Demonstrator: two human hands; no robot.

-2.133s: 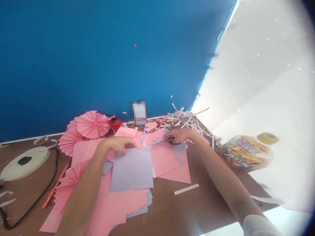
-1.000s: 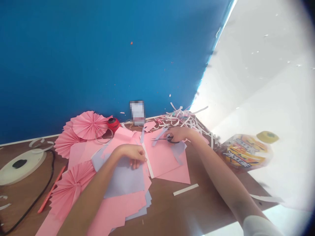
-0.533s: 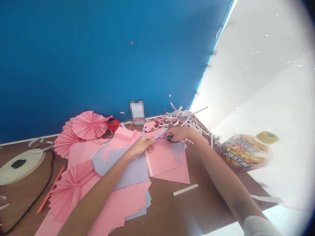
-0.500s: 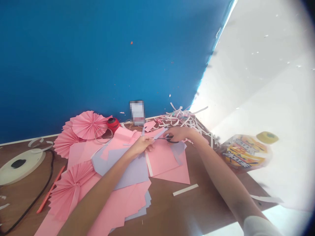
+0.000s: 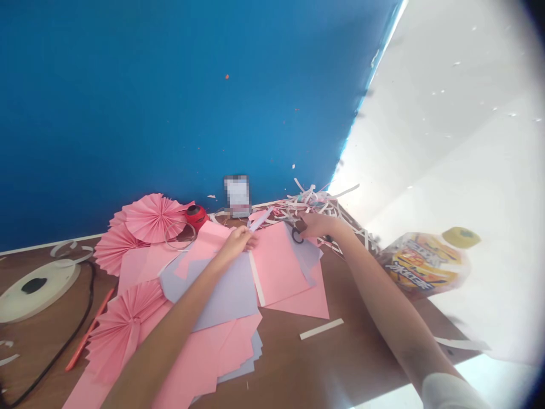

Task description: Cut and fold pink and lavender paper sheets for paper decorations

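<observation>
My left hand (image 5: 240, 241) is closed, pinching a narrow lavender paper strip (image 5: 260, 218) that points up and to the right. Beneath it lie a lavender sheet (image 5: 225, 298) and a pink sheet (image 5: 279, 264) with a white strip (image 5: 256, 278) along its left edge. At the right of these sheets my right hand (image 5: 317, 225) is closed at a pair of scissors (image 5: 297, 236), whose black handle loop shows below the fingers. The blades are hard to make out among the paper.
Pink pleated paper fans (image 5: 159, 217) lie at the left, near a red roll-shaped object (image 5: 196, 217). Cut paper strips (image 5: 315, 200) heap against the wall. A phone-like object (image 5: 237, 196) leans there. A bottle with a yellow cap (image 5: 426, 261) stands right; a white disc (image 5: 55, 289) lies left.
My left hand has drawn back left with the lavender strip, now apart from the scissors. My right hand has shifted slightly right, and the scissors no longer reach the strip.
</observation>
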